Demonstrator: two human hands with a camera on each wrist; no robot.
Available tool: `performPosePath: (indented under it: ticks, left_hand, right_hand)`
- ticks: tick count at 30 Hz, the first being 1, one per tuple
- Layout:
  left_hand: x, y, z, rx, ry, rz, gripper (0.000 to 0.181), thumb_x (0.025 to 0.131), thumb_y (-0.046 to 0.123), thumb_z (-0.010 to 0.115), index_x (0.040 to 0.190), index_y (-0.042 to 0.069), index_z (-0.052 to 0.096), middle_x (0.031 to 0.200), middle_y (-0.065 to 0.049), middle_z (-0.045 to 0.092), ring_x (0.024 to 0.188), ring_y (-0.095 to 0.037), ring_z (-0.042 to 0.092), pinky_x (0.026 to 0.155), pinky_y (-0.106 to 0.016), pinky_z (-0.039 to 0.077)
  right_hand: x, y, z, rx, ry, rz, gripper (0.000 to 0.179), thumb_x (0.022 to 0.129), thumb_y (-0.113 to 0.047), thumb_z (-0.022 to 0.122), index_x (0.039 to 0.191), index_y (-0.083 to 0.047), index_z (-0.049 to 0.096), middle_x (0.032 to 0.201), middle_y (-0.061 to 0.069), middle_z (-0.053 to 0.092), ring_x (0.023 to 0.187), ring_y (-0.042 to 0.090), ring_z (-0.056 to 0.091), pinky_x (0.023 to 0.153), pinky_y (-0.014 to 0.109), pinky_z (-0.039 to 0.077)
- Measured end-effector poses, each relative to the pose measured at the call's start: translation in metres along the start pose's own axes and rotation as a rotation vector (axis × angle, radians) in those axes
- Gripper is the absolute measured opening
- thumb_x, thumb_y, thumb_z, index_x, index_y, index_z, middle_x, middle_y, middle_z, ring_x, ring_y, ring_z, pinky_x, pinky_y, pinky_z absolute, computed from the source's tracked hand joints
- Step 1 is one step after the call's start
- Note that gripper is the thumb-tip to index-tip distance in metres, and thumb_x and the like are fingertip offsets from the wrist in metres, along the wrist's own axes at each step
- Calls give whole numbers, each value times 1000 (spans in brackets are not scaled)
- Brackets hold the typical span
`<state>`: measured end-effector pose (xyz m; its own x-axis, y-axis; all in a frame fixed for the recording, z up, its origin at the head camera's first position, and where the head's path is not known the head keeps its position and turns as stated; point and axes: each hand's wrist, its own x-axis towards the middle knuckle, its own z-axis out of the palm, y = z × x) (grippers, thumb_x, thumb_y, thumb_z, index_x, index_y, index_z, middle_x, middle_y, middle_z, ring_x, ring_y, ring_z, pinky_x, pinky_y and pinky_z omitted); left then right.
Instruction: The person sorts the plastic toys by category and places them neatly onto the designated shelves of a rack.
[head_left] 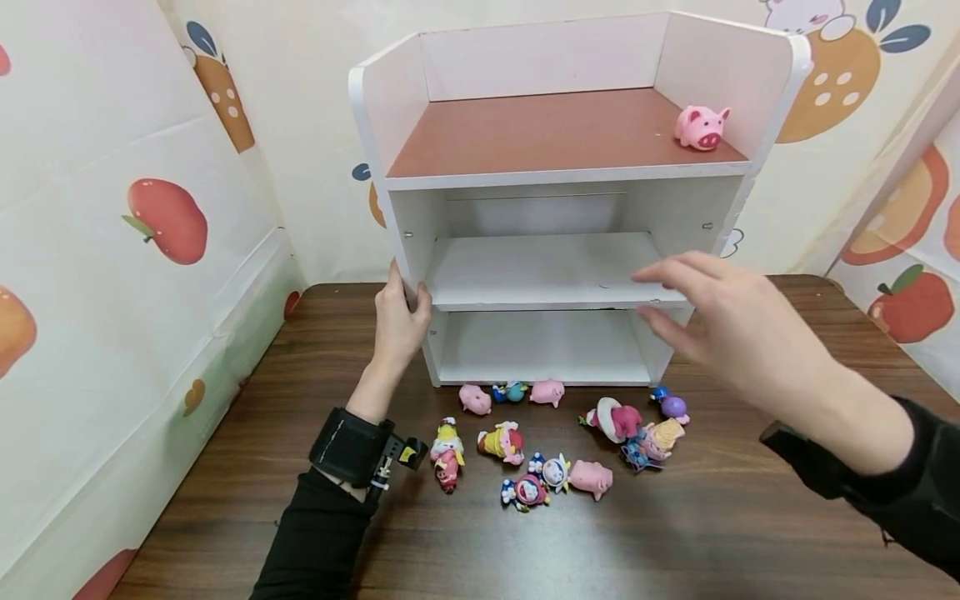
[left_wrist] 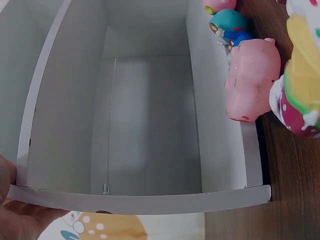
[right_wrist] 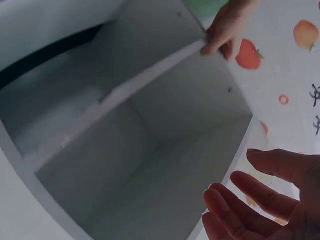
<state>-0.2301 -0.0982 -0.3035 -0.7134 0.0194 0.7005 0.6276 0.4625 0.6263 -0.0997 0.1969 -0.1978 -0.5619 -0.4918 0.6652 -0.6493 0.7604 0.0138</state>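
A white toy shelf (head_left: 540, 271) with a brown top board stands on the wooden table. My left hand (head_left: 401, 321) grips the edge of its left side panel, thumb toward the front and fingers along the outer side. In the left wrist view that hand (left_wrist: 22, 220) shows at the panel's edge. My right hand (head_left: 727, 325) is held in front of the shelf's right side, fingers and thumb spread apart with nothing between them. In the right wrist view its fingers (right_wrist: 260, 200) are loosely bent. A pink pig figurine (head_left: 702, 127) stands on the top board at the right.
Pink pigs (head_left: 475, 399) and a teal-and-blue figurine (head_left: 510, 392) lie along the shelf's front base. Several more figurines lie nearer, among them a red-and-white one (head_left: 613, 419), a purple one (head_left: 674, 407) and another pig (head_left: 591, 478). Fruit-printed wall covering (head_left: 168, 221) surrounds the table.
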Motion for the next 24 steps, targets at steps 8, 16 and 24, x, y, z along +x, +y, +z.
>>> performPosePath:
  ticks: [8,16,24]
  left_hand:
    - [0,0,-1,7,-4,-3,44,83,-6,45,126,-9,36,116,-28,50,104,-34,50,79,-46,45]
    - [-1,0,-1,4,-2,-13,44,83,-6,45,126,-10,36,116,-28,50,103,-34,50,78,-48,45]
    - [0,-2,0,3,3,1,44,82,-6,45,125,-11,36,114,-28,51,100,-35,52,76,-47,46]
  right_hand:
    - [-33,-11,30,57,7,-43,52,91,-46,32,94,-4,63,89,5,61,74,17,59,64,33,47]
    - [-62,-15,54,116,-80,-29,50,91,-44,29,92,-8,63,85,-3,59,70,9,55,59,26,46]
    - [-87,-16,75,132,-157,-25,26,86,-35,55,90,-12,63,85,-5,59,71,7,55,56,27,48]
